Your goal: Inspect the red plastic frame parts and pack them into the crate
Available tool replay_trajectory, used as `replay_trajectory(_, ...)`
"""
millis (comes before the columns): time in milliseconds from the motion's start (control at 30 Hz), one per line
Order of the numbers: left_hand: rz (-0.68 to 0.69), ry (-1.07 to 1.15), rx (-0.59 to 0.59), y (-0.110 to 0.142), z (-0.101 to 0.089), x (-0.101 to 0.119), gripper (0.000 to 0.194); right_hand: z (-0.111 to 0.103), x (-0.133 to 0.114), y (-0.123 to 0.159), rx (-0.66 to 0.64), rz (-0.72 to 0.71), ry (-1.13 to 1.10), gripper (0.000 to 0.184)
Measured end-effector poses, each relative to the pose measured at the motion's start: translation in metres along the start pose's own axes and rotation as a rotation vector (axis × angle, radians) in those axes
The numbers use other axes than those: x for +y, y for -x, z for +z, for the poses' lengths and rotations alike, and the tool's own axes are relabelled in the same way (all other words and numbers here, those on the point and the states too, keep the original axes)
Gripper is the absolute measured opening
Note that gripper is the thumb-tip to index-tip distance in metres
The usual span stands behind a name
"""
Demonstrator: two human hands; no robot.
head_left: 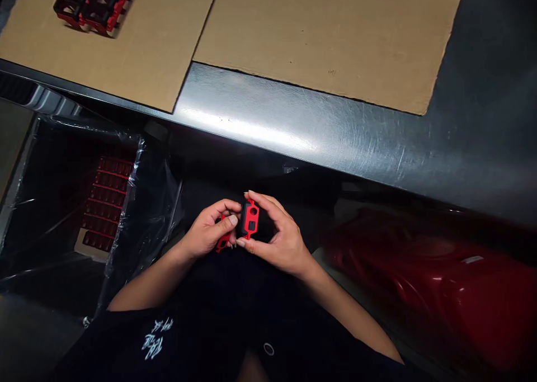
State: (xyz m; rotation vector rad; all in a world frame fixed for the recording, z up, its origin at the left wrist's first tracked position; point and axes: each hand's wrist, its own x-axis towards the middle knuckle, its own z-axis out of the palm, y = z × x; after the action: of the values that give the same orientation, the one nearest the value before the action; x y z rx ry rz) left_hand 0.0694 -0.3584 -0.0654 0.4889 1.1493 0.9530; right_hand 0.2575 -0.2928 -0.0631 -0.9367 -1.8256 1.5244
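Brushed steel fills the upper middle of the view: a steel worktable (pixel 260 130) runs on a slant across the frame, with two cardboard sheets (pixel 327 35) lying side by side on its top. A stack of red-and-black moulded parts (pixel 94 7) sits on the left sheet, at the top edge of the view. Below the table's edge, to the left, a clear plastic liner (pixel 145 203) surrounds rows of similar red parts (pixel 104 203). To the right lies a glossy dark-red mass (pixel 432 287), too blurred to identify. The person's black shirt (pixel 126 340) with its white print fills the bottom of the view.

Both forearms reach inward, and the hands meet in front of the torso, below the table's edge. The right hand (pixel 277 239) is narrowly closed, pinching a red-and-black plastic part (pixel 250 218) between fingertips at its top and thumb at its bottom. The part's long axis stands nearly upright in the view, tilted slightly, running from the table toward the torso. Its red face, with one round and one square hole, points up toward the camera, and a black block lines its left side. The left hand (pixel 207 231) is curled closed around a red piece (pixel 224 241), partly hidden, just beside the black block; whether it joins the part cannot be told.
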Motion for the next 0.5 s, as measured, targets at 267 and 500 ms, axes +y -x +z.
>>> replay_trajectory(267, 0.006, -0.106, -0.044, 0.011, 0.003, 0.006, 0.050, 0.000, 0.007, 0.000, 0.013, -0.063, 0.030, 0.080)
replay_trajectory(500, 0.127, -0.261, 0.048, 0.012, 0.007, 0.011, 0.047, 0.003, 0.011, 0.002, 0.009, -0.128, 0.023, 0.079)
